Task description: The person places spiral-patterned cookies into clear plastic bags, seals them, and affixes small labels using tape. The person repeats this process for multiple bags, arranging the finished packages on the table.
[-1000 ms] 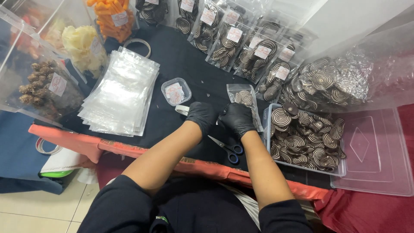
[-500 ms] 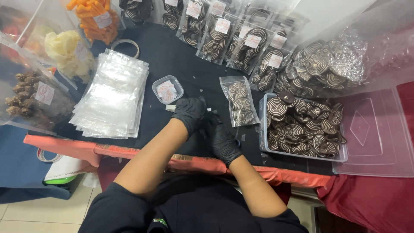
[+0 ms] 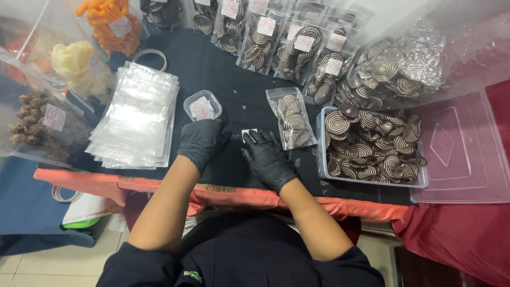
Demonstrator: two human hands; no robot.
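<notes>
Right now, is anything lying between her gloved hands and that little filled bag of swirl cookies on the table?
Nothing visible does. The right hand rests just left of the filled bag, with only bare black tablecloth between them. The left hand sits farther left, below a small lidded tub.

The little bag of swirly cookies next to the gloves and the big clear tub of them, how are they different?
The small bag is soft, flat plastic lying on the dark table; the clear tub is a stiff, open-topped box. The bag holds only a few cookies, packed flat; the tub holds a loose heap. The bag lies near the right hand; the tub sits farther right. Both hold the same dark-and-pale spiral cookies.
</notes>
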